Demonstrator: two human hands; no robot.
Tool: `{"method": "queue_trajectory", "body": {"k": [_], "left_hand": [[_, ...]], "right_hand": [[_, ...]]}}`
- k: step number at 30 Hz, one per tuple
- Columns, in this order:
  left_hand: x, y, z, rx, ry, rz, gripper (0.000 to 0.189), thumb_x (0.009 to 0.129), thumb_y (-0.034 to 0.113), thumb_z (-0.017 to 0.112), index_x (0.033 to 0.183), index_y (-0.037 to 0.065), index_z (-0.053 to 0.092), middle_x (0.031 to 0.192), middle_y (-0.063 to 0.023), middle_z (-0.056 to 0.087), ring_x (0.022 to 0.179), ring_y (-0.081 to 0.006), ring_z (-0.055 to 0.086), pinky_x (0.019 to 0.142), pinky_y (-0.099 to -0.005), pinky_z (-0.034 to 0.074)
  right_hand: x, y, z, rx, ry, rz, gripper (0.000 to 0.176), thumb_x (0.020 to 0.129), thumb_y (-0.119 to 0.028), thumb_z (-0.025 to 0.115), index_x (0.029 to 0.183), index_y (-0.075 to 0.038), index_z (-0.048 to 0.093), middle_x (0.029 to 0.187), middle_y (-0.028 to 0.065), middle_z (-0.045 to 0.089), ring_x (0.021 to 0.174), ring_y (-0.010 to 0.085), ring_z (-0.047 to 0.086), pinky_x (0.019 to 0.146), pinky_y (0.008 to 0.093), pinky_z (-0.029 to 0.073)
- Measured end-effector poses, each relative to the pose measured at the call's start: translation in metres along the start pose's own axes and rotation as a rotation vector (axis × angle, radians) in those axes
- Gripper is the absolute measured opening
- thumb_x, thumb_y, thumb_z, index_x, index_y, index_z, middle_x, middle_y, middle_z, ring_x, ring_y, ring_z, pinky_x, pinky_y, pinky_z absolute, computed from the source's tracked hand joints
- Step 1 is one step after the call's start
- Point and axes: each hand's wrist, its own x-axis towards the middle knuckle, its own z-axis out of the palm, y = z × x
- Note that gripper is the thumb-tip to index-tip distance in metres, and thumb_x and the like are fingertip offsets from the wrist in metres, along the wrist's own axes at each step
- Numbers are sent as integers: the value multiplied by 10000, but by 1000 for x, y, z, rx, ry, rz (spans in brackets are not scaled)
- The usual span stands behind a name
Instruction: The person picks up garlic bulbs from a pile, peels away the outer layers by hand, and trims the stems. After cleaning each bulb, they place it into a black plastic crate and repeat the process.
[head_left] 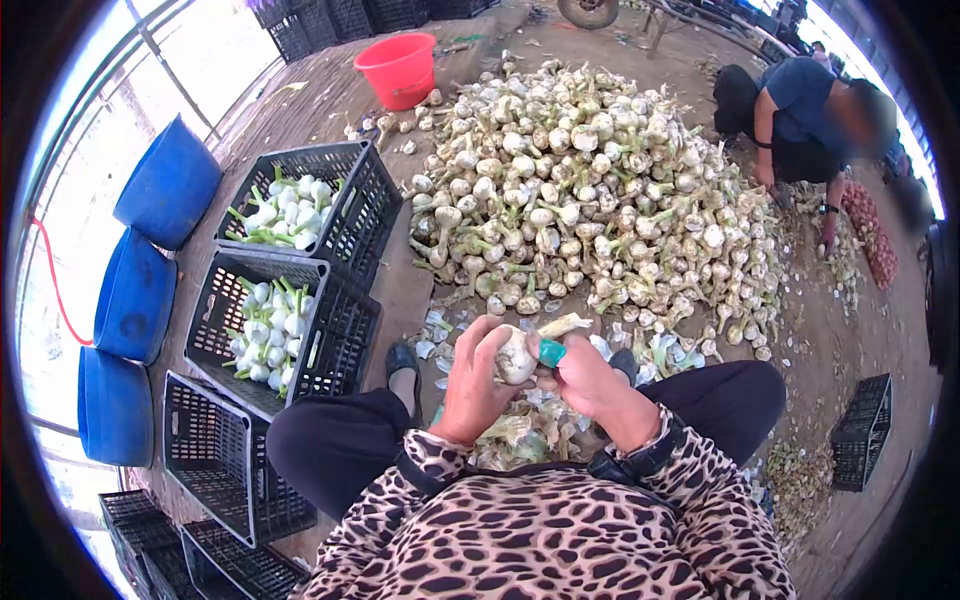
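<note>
In front of my lap, my left hand [472,388] is closed around a whitish garlic bulb [515,358]. The bulb's dry stem [565,325] points up to the right. My right hand [592,382] is closed against the bulb's right side, with a green wrap [551,352] on its thumb. Whether the right fingers also hold a small tool is hidden. Beneath both hands, loose peeled skins [535,425] cover the ground between my legs. Just beyond lies a large heap of unpeeled garlic [600,190].
At left stand two black crates [345,215] [325,270] of cleaned white garlic, with another black crate [205,430] nearer me. Blue tubs [115,405] line the left wall. A red bucket [398,75] stands behind. A co-worker [800,110] crouches at right by a red mesh sack [870,235].
</note>
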Motion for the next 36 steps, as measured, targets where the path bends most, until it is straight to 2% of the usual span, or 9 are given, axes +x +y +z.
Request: {"method": "queue_trajectory", "body": {"k": [7, 10, 15, 19, 22, 25, 28, 31, 36], "left_hand": [[-3, 4, 1, -116, 20, -122, 825, 490, 45, 858, 1188, 66, 419, 1236, -166, 454, 1146, -331, 469, 959, -391, 403], [-4, 4, 4, -228, 34, -201, 842, 453, 63, 868, 1178, 63, 440, 1207, -159, 483, 1143, -332, 468, 961, -386, 399], [-6, 3, 9, -352, 41, -258, 885, 436, 35, 870, 1197, 47, 417, 1219, -138, 475, 1142, -267, 479, 957, -353, 410], [-9, 0, 15, -684, 10, -407, 914, 492, 67, 873, 1245, 28, 356, 1212, -112, 466, 1111, -204, 488, 937, -326, 434], [-1, 11, 10, -996, -7, -588, 937, 557, 121, 870, 1288, 34, 291, 1172, -89, 466, 1082, -188, 496, 938, -319, 436], [5, 13, 7, -1041, -32, -626, 953, 556, 111, 867, 1300, 47, 276, 1164, -88, 467, 1103, -183, 478, 963, -329, 416], [4, 8, 14, -872, 23, -494, 910, 554, 92, 855, 1286, 49, 315, 1181, -101, 467, 1120, -203, 469, 975, -342, 400], [3, 1, 16, -336, 22, -368, 808, 559, 56, 829, 1239, 49, 394, 1212, -132, 457, 1120, -271, 476, 963, -371, 405], [7, 10, 9, 120, -39, 11, 715, 530, -17, 743, 1188, 115, 495, 1244, -136, 442, 1121, -366, 444, 923, -426, 425]], "right_hand": [[-2, 5, -1, -73, -2, -186, 153, 897, -157, 589, 1018, -66, 567, 895, -10, 577, 730, 54, 517, 489, 208, 360], [-4, 2, -7, -77, -106, -185, 163, 896, -165, 597, 1013, -56, 564, 881, -14, 567, 697, 50, 493, 476, 212, 356], [-2, 3, -15, -207, -85, -258, 182, 898, -177, 590, 993, -22, 589, 843, 0, 584, 658, 50, 483, 500, 224, 372], [-5, 0, -21, -260, -95, -240, 223, 899, -174, 585, 1034, 4, 591, 878, 16, 604, 692, 50, 499, 567, 235, 414], [-1, -2, -23, -499, -63, -513, 249, 904, -171, 575, 1091, -7, 569, 930, 22, 606, 765, 53, 518, 612, 235, 438], [-1, -1, -20, -438, -40, -496, 297, 910, -201, 569, 1146, -24, 542, 967, 23, 602, 826, 53, 520, 633, 231, 452], [-10, -10, -19, -334, -52, -276, 311, 909, -226, 572, 1149, -33, 538, 954, 23, 603, 839, 63, 533, 615, 235, 461], [-7, -1, -22, -90, 11, -239, 324, 901, -245, 585, 1132, -22, 542, 943, 13, 595, 819, 80, 547, 578, 245, 463], [11, 14, -21, -184, 251, -168, 304, 890, -263, 602, 1039, 0, 576, 835, 39, 599, 662, 104, 551, 521, 267, 445]]}}
